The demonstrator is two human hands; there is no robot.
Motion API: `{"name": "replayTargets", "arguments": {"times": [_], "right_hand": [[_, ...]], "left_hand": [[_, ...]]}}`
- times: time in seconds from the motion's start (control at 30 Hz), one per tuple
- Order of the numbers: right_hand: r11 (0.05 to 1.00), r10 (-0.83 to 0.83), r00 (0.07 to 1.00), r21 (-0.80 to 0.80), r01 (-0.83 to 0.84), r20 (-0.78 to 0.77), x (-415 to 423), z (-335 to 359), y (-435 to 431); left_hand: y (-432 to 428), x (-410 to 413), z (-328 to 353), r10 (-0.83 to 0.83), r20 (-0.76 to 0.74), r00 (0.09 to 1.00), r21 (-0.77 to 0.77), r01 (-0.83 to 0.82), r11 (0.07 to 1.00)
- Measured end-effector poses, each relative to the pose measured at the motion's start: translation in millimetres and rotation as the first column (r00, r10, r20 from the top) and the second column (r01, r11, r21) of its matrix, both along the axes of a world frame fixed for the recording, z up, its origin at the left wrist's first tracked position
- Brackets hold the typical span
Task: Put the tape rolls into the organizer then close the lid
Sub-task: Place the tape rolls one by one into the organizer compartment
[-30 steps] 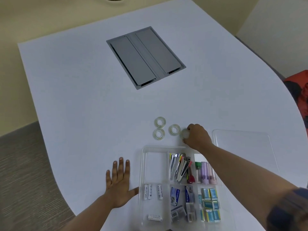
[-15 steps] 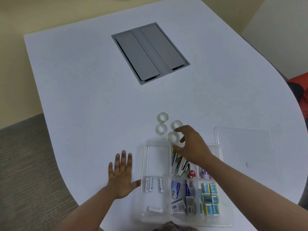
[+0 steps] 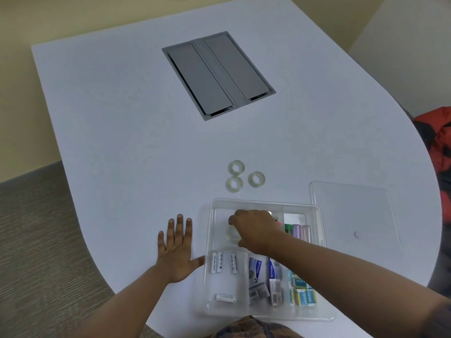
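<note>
One tape roll (image 3: 233, 234) under right fingers (image 3: 234, 219)

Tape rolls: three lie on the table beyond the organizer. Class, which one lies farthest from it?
The tape roll at the top of the trio. The two others lie nearer the organizer, side by side below it.

Three clear tape rolls lie on the table beyond the organizer (image 3: 266, 203): one (image 3: 236, 167) farthest from it, one (image 3: 234, 183) nearer, one (image 3: 256, 179) to their right. A fourth tape roll (image 3: 233, 235) sits inside the organizer, under the right hand (image 3: 256, 230). Four white batteries lie in the organizer: three side by side (image 3: 223, 262) and one (image 3: 226, 297) alone at its near edge. One clear lid (image 3: 353, 215) rests right of the organizer. Two hands show; the left hand (image 3: 177, 250) is left of the organizer.
</note>
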State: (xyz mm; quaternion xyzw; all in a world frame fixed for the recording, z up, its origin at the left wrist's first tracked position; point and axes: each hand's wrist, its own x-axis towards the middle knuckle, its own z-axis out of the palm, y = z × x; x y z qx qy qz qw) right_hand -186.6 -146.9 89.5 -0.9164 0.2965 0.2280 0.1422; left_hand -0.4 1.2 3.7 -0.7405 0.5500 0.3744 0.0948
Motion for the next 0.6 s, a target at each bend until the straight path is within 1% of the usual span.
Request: {"name": "replayTargets", "arguments": {"times": [0.1,0.17,0.33,0.43,0.53,0.6], "right_hand": [[0.995,0.075,0.995,-0.068,-0.080,-0.068,7.6,-2.3,4.6],[0.990,0.105,0.989,-0.085,-0.114,-0.104,10.1,-4.5,6.4],[0.990,0.132,0.985,-0.033,-0.136,-0.111,10.0,-11.4,8.0],[0.996,0.094,0.994,0.012,-0.093,-0.057,6.3,-13.7,5.0],[0.998,0.005,0.998,0.058,-0.008,0.059,5.1,-5.4,-7.7],[0.996,-0.072,0.985,0.061,0.063,0.158,4.1,2.8,-20.0]], "left_hand": [[0.3,0.8,-0.1,-0.001,0.000,1.000,-0.002,0.001,1.000],[-0.2,0.4,-0.3,0.002,0.000,1.000,-0.002,-0.002,1.000],[0.0,-0.5,-0.6,0.000,0.005,1.000,-0.003,0.000,1.000],[-0.1,0.1,-0.5,0.001,0.012,1.000,-0.007,-0.001,1.000],[-0.2,-0.3,-1.1,-0.002,0.010,1.000,-0.004,0.002,1.000],[0.3,-0.3,-1.9,-0.001,0.007,1.000,-0.008,0.001,1.000]]}}
